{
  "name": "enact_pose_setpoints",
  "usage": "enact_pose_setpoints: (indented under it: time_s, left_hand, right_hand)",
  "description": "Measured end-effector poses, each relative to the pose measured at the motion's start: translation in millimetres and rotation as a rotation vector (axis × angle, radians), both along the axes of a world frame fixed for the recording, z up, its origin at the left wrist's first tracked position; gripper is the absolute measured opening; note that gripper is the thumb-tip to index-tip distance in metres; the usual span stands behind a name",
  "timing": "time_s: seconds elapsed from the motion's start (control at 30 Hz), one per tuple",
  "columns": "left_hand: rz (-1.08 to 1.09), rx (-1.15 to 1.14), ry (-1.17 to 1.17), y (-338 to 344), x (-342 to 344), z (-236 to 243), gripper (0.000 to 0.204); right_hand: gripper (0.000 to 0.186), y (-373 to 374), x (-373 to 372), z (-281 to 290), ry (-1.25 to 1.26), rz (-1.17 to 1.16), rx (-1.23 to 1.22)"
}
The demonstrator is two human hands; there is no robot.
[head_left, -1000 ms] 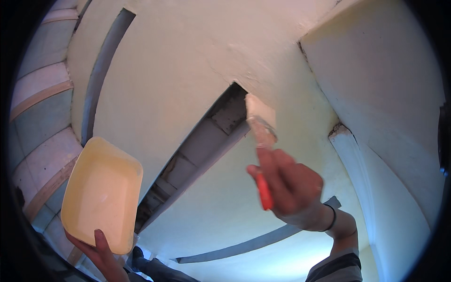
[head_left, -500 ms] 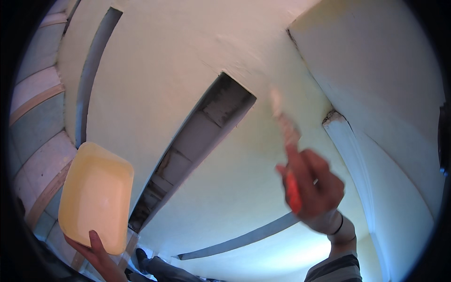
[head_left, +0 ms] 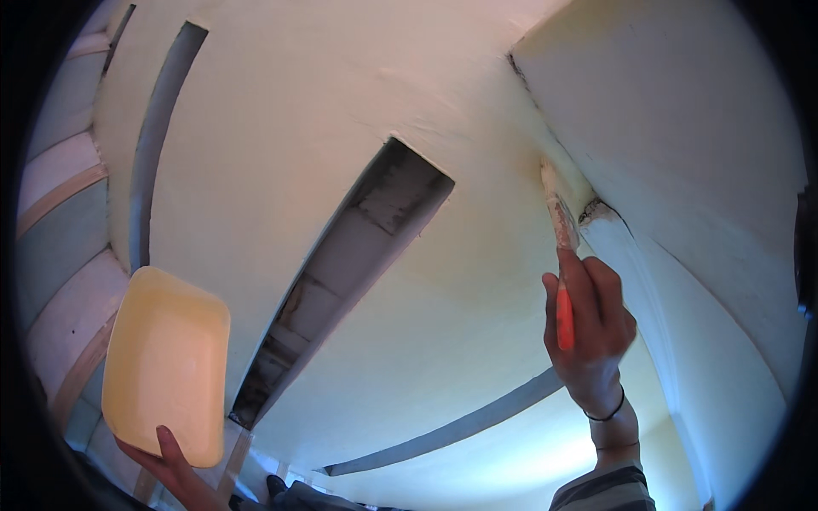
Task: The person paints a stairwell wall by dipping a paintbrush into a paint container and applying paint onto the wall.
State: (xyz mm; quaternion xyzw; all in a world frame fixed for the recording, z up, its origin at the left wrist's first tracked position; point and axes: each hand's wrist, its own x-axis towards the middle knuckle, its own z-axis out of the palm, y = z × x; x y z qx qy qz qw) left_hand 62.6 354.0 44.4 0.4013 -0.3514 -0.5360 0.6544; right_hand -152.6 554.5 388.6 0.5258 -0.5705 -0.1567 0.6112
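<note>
My right hand [head_left: 590, 328] is closed round the red handle of a paintbrush [head_left: 563, 223]. Its whitish, crusted head points up and meets or nearly meets the cream wall surface [head_left: 477, 272], close to the corner on the right; actual contact I cannot make out. At the lower left my left hand [head_left: 170, 468] grips the lower edge of a pale yellow plastic tub [head_left: 166, 366], thumb over the rim and fingers beneath. The tub is tilted so its inside faces me. A light coating seems to cover its bottom.
A long recessed slot [head_left: 341, 272] with bare blocks inside cuts through the cream surface. A narrower groove [head_left: 160, 145] runs at the left, and a curved grey strip [head_left: 452, 434] below. A cracked, broken edge [head_left: 596, 209] lies beside the brush. Wooden battens [head_left: 64, 200] line the far left.
My right hand and the brush have moved right and slightly up, toward the corner, and the brush is less blurred. The tub has shifted slightly left and down in view, still held.
</note>
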Motion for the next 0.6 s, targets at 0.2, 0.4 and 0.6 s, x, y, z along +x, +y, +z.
enact_pose_setpoints:
  time_s: [0.2, 0.4, 0.6]
  left_hand:
    - [-0.043, 0.027, 0.066, 0, -10, 7, 0.066]
    - [-0.056, 0.038, 0.022, 5, -15, 8, 0.068]
    - [-0.029, 0.048, -0.051, 9, -13, 15, 0.07]
  right_hand:
    - [0.031, 26, 12, -45, -0.14, -0.104, 0.246]
    - [0.01, 32, 17, 5, -1.169, -0.004, -0.071]
    - [0.016, 17, 23, 39, -0.963, -0.007, -0.195]
